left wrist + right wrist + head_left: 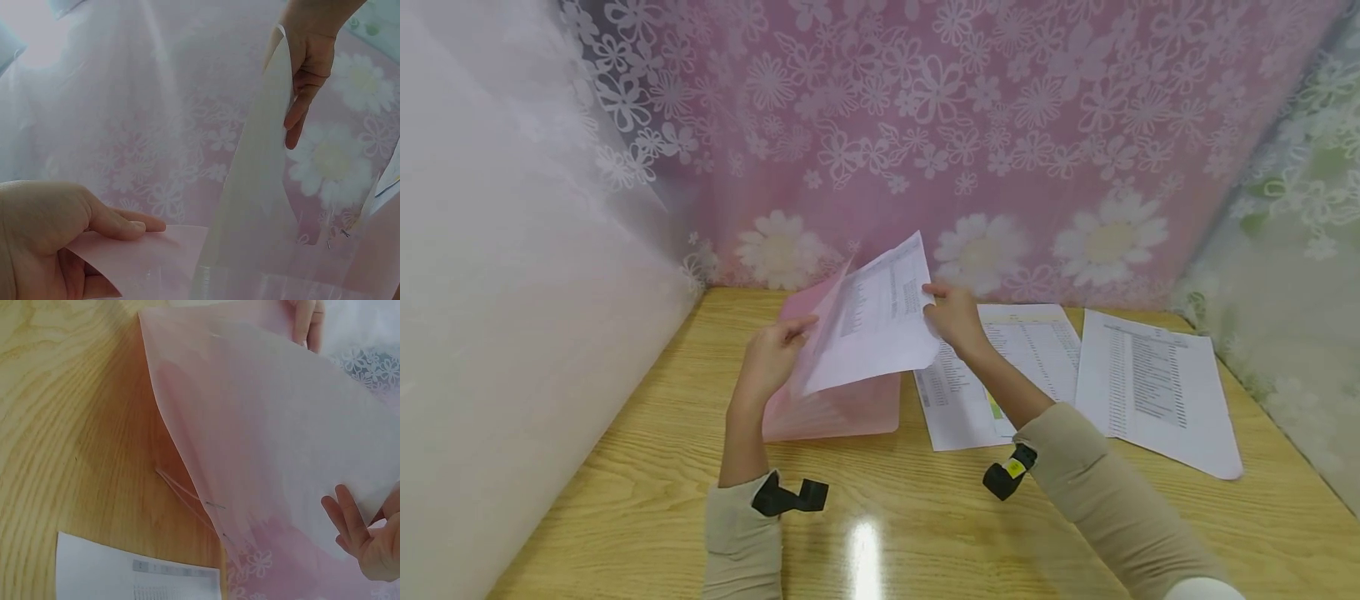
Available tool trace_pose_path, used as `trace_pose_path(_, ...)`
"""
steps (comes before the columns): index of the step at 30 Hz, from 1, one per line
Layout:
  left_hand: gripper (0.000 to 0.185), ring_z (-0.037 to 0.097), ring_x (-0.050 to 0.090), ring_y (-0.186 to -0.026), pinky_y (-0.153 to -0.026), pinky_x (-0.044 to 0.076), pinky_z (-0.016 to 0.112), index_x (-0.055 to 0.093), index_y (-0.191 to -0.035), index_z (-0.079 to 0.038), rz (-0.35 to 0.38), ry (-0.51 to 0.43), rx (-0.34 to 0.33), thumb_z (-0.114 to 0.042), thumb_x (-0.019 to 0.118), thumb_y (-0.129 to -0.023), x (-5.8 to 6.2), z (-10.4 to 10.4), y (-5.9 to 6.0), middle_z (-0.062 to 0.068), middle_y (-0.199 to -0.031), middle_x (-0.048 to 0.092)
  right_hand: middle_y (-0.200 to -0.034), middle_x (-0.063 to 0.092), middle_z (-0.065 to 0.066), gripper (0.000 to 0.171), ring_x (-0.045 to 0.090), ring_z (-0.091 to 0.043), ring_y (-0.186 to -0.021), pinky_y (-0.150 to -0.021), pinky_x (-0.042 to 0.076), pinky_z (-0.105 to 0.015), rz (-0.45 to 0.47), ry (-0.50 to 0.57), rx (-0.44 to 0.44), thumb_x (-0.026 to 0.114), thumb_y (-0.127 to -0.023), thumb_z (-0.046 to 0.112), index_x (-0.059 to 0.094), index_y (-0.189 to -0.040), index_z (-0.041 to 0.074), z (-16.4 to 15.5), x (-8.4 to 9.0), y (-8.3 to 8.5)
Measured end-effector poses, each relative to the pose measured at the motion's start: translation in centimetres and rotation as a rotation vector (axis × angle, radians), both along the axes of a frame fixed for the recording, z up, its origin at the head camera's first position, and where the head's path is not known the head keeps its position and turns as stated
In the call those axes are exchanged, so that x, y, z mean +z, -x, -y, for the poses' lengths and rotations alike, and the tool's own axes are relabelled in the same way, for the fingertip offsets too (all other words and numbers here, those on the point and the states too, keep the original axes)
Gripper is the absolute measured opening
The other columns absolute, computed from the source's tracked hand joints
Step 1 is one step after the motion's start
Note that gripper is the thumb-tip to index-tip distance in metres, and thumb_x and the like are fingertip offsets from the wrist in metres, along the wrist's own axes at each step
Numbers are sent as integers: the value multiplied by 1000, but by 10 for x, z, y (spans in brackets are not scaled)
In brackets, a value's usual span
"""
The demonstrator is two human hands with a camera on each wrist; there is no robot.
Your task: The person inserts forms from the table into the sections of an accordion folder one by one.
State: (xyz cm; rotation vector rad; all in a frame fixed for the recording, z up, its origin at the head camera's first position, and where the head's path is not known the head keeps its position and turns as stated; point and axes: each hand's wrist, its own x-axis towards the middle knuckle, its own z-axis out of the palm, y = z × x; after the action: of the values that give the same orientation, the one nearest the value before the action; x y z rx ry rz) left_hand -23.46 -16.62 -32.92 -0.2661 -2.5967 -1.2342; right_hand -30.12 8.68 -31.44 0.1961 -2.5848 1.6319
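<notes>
A pink folder point(857, 412) lies opened on the table near the back wall. My left hand point(771, 354) pinches the edge of its raised cover point(147, 250), thumb on top in the left wrist view. With my right hand point(957, 321) I hold the right edge of a white printed sheet point(880, 325), tilted up above the folder. In the right wrist view, fingers point(350, 515) of that hand lie against the sheet's back. Whether the tilted paper is one sheet or several, I cannot tell. A thin looped cord point(178, 487) hangs by metal ends on the folder's edge.
Right of the folder, a printed page with a coloured patch point(1030, 342) lies on the wooden table point(647, 467), partly behind my right forearm. Farther right lies another printed page point(1157, 392). A flowered pink curtain point(880, 167) closes the back, and a pale wall point(535, 275) stands left.
</notes>
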Motion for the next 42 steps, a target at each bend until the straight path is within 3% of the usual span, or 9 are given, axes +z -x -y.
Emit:
trace_pose_path(7, 31, 23, 49, -81, -70, 35, 35, 60, -123, -5, 11, 9, -13, -7, 48, -95, 1, -3, 0, 12, -122, 57, -127, 51, -19, 44, 32, -9, -41, -39, 28, -19, -24, -30, -46, 48, -82, -1, 55, -125, -1, 10, -11, 3)
trace_pose_path(11, 31, 23, 47, -74, -69, 35, 35, 60, -123, -5, 8, 15, -14, -6, 48, -94, 0, -3, 1, 13, -121, 58, -127, 51, -17, 43, 52, -17, -65, -48, 36, -20, -26, -20, -64, 49, -81, 0, 56, -124, -2, 16, -15, 4)
trace_pose_path(14, 31, 23, 48, -76, -70, 35, 35, 61, -122, -4, -4, 19, -12, -6, 48, -94, -1, -3, 1, 13, -119, 59, -127, 52, -18, 42, 55, -20, -87, -58, 41, -20, -36, -26, -71, 49, -81, -1, 57, -123, -3, 21, -18, 3)
trace_pose_path(18, 30, 23, 49, -82, -72, 35, 35, 61, -121, -4, 3, 14, -10, -7, 49, -94, 0, -3, 0, 12, -119, 59, -122, 54, -19, 41, 53, -15, -66, -51, 40, -20, -42, -39, -84, 50, -82, 0, 58, -122, -2, 28, -22, 2)
trace_pose_path(22, 31, 23, 49, -83, -71, 36, 35, 60, -123, -5, 30, 5, -11, -7, 48, -94, 1, -4, -2, 12, -120, 58, -119, 56, -19, 41, 33, -7, -41, -40, 30, -19, -53, -59, -94, 50, -82, 0, 59, -122, 0, 34, -27, 3)
trace_pose_path(31, 31, 23, 50, -82, -71, 36, 36, 60, -123, -6, 20, 32, -2, -8, 48, -94, 2, -4, -1, 13, -118, 59, -121, 55, -19, 41, 27, -5, -37, -37, 26, -18, -38, -64, -61, 50, -84, 1, 57, -124, 0, 43, -27, 2)
trace_pose_path(34, 31, 23, 49, -78, -71, 36, 36, 60, -123, -6, 25, 20, 0, -8, 48, -94, 2, -3, -1, 13, -118, 59, -124, 52, -20, 41, 36, -7, -45, -42, 32, -19, -1, -22, -27, 52, -85, 4, 56, -125, 0, 40, -24, 1)
trace_pose_path(38, 31, 23, 49, -81, -72, 36, 36, 60, -123, -5, 20, 9, 2, -7, 49, -94, 2, -1, -1, 13, -119, 58, -123, 50, -21, 42, 56, -18, -72, -61, 47, -24, 118, 111, 74, 55, -88, 7, 51, -129, -1, 34, -18, 0)
trace_pose_path(42, 31, 23, 50, -85, -73, 36, 36, 60, -123, -5, 24, 10, 3, -7, 48, -94, 2, 1, -1, 13, -120, 58, -124, 50, -19, 43, 59, -24, -88, -75, 49, -33, 233, 154, 171, 58, -89, 7, 49, -131, -1, 31, -12, -1)
